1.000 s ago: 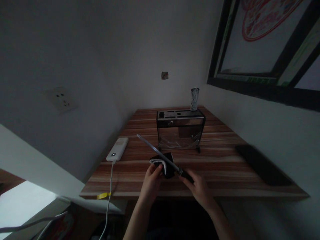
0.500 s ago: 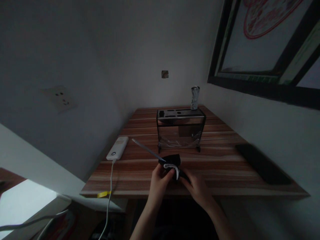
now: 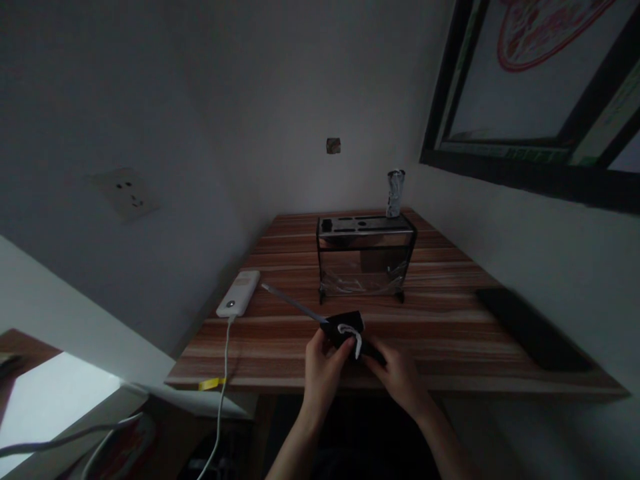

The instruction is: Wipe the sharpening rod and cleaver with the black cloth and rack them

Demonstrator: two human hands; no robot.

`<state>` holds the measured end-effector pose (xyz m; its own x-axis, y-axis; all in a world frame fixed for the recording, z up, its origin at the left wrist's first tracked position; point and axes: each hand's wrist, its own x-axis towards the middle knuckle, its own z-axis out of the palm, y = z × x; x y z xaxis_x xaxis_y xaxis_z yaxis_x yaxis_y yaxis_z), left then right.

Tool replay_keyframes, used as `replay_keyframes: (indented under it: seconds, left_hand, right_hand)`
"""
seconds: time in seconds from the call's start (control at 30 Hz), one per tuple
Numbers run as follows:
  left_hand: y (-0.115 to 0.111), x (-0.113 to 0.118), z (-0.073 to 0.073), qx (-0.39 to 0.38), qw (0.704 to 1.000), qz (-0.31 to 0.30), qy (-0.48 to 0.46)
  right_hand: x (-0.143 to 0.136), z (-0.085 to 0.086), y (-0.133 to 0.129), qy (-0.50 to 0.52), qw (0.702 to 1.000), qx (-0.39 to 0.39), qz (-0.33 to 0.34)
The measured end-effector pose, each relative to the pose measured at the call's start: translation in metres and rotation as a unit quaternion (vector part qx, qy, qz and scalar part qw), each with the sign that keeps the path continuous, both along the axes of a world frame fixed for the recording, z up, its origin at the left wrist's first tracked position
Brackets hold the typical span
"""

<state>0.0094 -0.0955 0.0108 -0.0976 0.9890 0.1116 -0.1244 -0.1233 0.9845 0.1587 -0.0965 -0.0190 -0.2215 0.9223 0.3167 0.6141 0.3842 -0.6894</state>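
Observation:
Over the front part of the table, my two hands are closed on a long thin knife and a folded cloth. The grey knife blade (image 3: pixel 295 303) points up and to the left. My left hand (image 3: pixel 323 373) pinches the black cloth (image 3: pixel 347 322) around the blade's lower part; a white strip of the cloth curls over the thumb. My right hand (image 3: pixel 397 373) grips the knife's dark handle (image 3: pixel 375 352), and its fingers partly cover it. Behind them stands a knife rack (image 3: pixel 367 225) with a slotted top, dark frame and clear sides.
A crinkled silvery cylinder (image 3: pixel 395 193) stands at the rack's right end. To the left lies a white power bank (image 3: pixel 239 293) with a cable (image 3: pixel 225 360) running over the table edge. A flat black object (image 3: pixel 533 328) lies at the right by the wall.
The cloth has shifted slightly, and its white strip stands out differently under the left thumb. Both hands keep their hold. The whole view has moved a little.

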Motion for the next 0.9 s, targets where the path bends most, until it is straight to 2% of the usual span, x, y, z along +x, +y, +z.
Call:
replay_keyframes:
  seconds: [0.13, 0.4, 0.73, 0.9]
  left_hand:
    - [0.0, 0.0, 0.0, 0.0, 1.0, 0.017, -0.002]
    - [0.0, 0.004, -0.004, -0.005, 0.999, 0.04, -0.007]
    - [-0.002, 0.006, -0.004, 0.017, 0.999, 0.031, -0.002]
    - [0.004, -0.002, 0.005, 0.034, 0.998, 0.05, 0.007]
  right_hand:
    - [-0.002, 0.003, 0.001, -0.015, 1.0, -0.003, -0.005]
    - [-0.005, 0.002, -0.002, -0.127, 0.99, 0.019, -0.055]
    - [-0.005, 0.003, 0.0, -0.105, 0.993, 0.004, -0.045]
    - [-0.005, 0.005, 0.0, -0.08, 0.995, 0.0, -0.051]
